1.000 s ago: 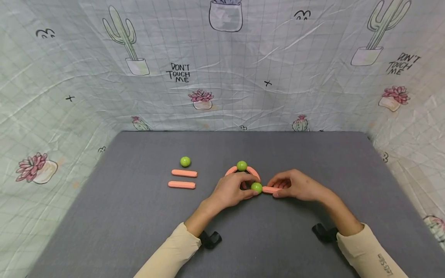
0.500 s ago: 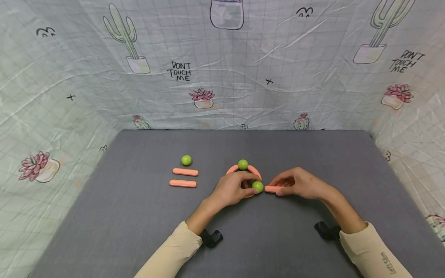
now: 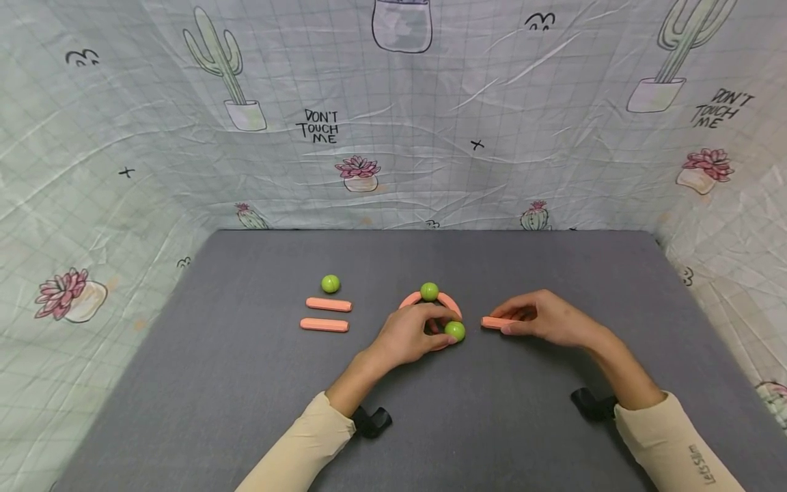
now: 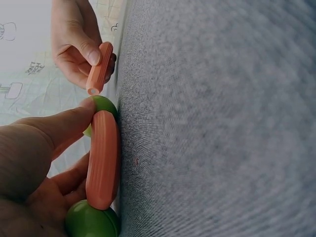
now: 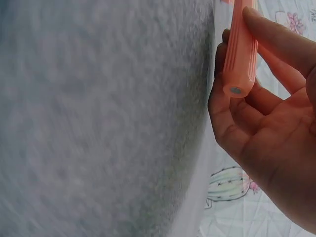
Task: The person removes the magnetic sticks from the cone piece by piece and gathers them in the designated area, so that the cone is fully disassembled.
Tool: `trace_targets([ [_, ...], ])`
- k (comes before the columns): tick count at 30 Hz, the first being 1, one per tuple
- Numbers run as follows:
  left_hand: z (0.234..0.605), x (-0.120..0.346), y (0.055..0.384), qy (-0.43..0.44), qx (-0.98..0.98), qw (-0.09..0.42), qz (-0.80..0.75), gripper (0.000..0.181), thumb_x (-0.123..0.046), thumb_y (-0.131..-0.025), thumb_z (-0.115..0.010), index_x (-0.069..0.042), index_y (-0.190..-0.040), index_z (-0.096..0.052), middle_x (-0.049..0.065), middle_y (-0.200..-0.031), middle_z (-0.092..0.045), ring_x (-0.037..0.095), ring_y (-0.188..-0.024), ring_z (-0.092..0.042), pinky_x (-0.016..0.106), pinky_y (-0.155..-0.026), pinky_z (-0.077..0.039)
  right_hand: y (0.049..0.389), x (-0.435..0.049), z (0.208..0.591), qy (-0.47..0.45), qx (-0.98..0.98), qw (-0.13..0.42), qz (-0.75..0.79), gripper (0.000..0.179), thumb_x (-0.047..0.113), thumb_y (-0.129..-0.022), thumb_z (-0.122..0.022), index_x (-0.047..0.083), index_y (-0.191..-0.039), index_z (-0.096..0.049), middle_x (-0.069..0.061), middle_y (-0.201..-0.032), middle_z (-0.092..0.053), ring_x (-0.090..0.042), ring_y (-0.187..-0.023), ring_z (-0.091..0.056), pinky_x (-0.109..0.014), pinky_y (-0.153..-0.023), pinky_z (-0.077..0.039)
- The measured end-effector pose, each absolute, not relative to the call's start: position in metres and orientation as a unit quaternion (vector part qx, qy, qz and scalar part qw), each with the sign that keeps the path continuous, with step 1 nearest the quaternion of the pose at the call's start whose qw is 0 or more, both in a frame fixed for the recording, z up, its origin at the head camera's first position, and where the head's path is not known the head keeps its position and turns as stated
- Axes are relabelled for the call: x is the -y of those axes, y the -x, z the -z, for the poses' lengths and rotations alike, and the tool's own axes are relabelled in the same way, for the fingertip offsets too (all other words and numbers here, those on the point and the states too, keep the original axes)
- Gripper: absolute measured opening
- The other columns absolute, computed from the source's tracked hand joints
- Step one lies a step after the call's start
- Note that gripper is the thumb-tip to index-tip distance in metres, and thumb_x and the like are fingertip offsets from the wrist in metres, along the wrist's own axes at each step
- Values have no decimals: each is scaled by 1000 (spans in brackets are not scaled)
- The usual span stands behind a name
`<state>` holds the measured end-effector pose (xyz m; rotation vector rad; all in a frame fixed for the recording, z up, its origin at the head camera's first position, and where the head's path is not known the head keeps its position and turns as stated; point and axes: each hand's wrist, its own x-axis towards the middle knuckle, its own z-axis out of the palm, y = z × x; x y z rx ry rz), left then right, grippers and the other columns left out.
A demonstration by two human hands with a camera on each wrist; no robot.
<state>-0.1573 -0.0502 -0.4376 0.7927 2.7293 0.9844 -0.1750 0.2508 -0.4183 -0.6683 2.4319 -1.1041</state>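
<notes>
My left hand (image 3: 408,335) pinches a green ball (image 3: 455,331) between thumb and fingers. That ball is the right-hand joint of a ring of curved orange magnetic rods (image 4: 103,158) and green balls, partly hidden under the hand. Another green ball (image 3: 430,292) sits at the ring's far side, and one more ball (image 4: 92,219) shows at the near end of a curved rod in the left wrist view. To the right, my right hand (image 3: 553,320) holds a straight orange magnetic rod (image 5: 241,54) between thumb and fingers. Its free end points at the pinched ball, with a gap between them.
On the left of the grey tabletop (image 3: 215,383) lie two straight orange rods, a farther rod (image 3: 328,305) and a nearer rod (image 3: 324,325). A loose green ball (image 3: 330,283) rests just behind them. A patterned cloth (image 3: 418,137) hangs along the back and sides.
My right hand has drawn the straight rod away to the right and slightly back; its end was up against the pinched ball a second ago. My left hand keeps its hold.
</notes>
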Motion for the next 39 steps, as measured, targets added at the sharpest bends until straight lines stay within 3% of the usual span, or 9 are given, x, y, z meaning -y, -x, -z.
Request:
trace_targets([
  [12, 437, 50, 156, -269, -903, 68, -328, 34, -31, -91, -83, -30, -124, -75, -11, -102, -76, 3, -89, -67, 21, -76, -52, 188, -268, 418, 230, -888, 138, 374, 25, 24, -98, -74, 19, -123, -78, -5, -120, -77, -8, -96, -67, -23, -78, -54],
  [33, 440, 52, 156, -277, -903, 56, -325, 34, -31, -90, -84, -30, -123, -76, -11, -104, -75, 7, -94, -69, 22, -80, -53, 215, -292, 415, 196, -914, 121, 333, 28, 21, -99, -73, 13, -126, -76, -13, -125, -71, -14, -101, -64, -22, -78, -51],
  [39, 438, 52, 155, -280, -902, 55, -325, 33, -31, -90, -84, -29, -122, -76, -10, -104, -75, 8, -95, -69, 22, -81, -53, 220, -298, 418, 199, -921, 104, 318, 26, 22, -99, -73, 15, -124, -78, -10, -118, -71, -14, -99, -59, -24, -80, -47],
])
